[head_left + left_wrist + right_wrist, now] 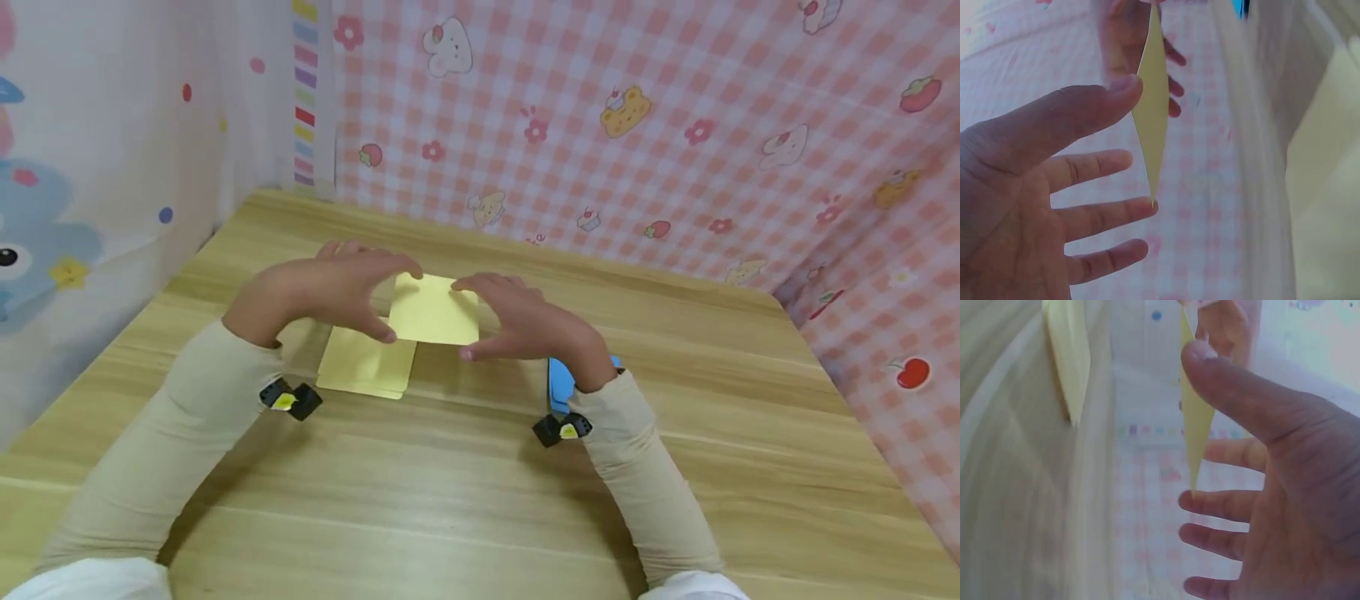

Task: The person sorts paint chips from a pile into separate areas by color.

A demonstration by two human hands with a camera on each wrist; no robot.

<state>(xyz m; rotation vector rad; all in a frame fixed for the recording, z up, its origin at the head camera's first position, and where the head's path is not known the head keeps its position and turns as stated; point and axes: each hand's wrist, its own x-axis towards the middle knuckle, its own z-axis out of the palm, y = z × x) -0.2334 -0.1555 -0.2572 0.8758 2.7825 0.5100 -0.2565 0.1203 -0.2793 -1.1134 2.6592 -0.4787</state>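
A small yellow sheet of paper (435,310) is held up between my two hands, over the far half of the table. My left hand (330,287) pinches its left side, thumb at the near corner and a fingertip at the far one. On the opposite side my right hand (525,321) grips it likewise between thumb and finger. Both wrist views show the sheet edge-on and slightly bowed, the other fingers spread apart. Below it and to the left, a few yellow sheets (367,365) lie stacked on the table, partly covered by the held one in the head view.
A blue paper-like item (561,385) lies on the wooden table (450,500) under my right wrist, which hides part of it. A pink checked cloth (570,167) stands along the back and right, with a white patterned cloth (150,125) on the left.
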